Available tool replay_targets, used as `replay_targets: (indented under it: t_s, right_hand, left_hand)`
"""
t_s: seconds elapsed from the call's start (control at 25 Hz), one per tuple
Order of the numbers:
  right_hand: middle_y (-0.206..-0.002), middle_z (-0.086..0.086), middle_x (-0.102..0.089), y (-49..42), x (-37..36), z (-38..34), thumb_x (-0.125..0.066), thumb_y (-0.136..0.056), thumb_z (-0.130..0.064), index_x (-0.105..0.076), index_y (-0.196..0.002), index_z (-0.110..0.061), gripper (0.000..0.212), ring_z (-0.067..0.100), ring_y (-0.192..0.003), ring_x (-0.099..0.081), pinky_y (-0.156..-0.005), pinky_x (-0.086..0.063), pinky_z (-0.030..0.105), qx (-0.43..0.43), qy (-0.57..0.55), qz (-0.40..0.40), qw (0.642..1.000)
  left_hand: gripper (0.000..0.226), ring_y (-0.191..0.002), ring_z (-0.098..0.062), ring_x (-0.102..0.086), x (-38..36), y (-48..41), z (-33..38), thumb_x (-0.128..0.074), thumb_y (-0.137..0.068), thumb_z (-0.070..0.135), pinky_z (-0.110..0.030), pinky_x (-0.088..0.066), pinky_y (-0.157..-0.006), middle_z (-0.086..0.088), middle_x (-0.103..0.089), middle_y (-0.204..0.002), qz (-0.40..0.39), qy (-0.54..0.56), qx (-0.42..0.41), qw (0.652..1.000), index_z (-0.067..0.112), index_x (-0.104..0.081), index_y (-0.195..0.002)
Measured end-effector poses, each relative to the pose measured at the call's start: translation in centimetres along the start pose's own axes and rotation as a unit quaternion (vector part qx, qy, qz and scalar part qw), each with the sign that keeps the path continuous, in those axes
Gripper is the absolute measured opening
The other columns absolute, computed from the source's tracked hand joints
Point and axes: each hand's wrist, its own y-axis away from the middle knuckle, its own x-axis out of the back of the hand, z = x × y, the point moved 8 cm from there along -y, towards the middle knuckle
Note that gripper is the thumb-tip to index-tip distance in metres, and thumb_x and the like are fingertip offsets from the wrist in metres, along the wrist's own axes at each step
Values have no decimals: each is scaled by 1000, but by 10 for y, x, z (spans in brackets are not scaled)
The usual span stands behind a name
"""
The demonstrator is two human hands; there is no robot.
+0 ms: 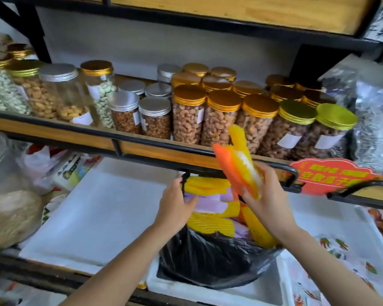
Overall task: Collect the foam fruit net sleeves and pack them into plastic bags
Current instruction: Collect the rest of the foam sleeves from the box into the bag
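1. Along the upper left of the frame, clear jars point(60, 93) of nuts with silver and gold lids stand in rows on a wooden shelf point(53, 134) edged by a black rail.
2. Below the shelf, left of centre, a white foam board point(102, 206) lies flat.
3. At centre, the left hand point(176, 206) is at the near left rim of a black plastic bag point(208, 259). Its fingers are curled close together and seem to pinch the bag's edge, though blur hides the fingertips.
4. At lower centre, the bag sits open in a white foam box point(208, 292). It is filled with yellow and pale purple foam net sleeves point(208, 221) that rise above its rim.
5. Right of centre, the right hand point(268, 195) is just above the bag's mouth. Thumb and fingers are curled round the lower end of a bundle of orange and yellow sleeves point(234, 162), which tilts up and to the left in front of the shelf rail.
6. Further right, a red sign point(332, 175) with yellow characters hangs at the rail.
7. At the right edge, clear bags of dark seeds point(374, 133) lean on the shelf beside the gold-lidded jars.
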Motion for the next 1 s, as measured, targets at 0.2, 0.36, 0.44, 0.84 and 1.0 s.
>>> replay_targets:
  t_s: [0.2,0.36,0.44,0.84,1.0]
  right_hand:
    - [-103,10,-63,31,-24,78,-77,-65,-4,-58,-115,-10,54,34,-98,-59,-81,-48,37,33,192,-94,976]
    - [-115,7,-59,50,-53,111,-71,-74,-14,-50,-126,-16,56,31,-111,-51,-88,-43,38,-16,313,-217,924]
    - [-128,4,-53,56,-65,121,-58,-88,-20,-39,-133,-19,49,26,-118,-44,-94,-38,33,-27,356,-275,893]
    - [-136,11,-44,69,-34,100,-61,-90,-18,-44,-136,-13,49,31,-115,-50,-93,-45,39,73,330,-223,915]
    - [-129,21,-51,66,16,128,-71,-82,-17,-44,-131,3,60,39,-116,-51,-97,-44,44,-66,264,-64,960]
  left_hand:
    - [35,-77,-14,-57,-20,0,6,-57,-93,18,-19,-41,-66,4,-56,-74,-2,-25,57,998,8,-51,-126]
    - [22,-85,-16,-55,-25,7,15,-51,-96,16,-13,-31,-61,-2,-59,-88,27,-11,50,998,10,-62,-114]
    - [20,-85,-9,-51,-30,10,14,-50,-96,15,-10,-34,-62,4,-57,-89,29,-16,46,998,10,-64,-110]
    - [13,-80,-19,-61,-54,25,-4,-49,-97,21,-24,-40,-63,4,-59,-83,-10,-22,80,996,12,-58,-95]
    - [15,-78,-27,-64,-52,28,-4,-48,-98,25,-42,-47,-69,-11,-63,-83,-7,-20,71,997,13,-53,-91]
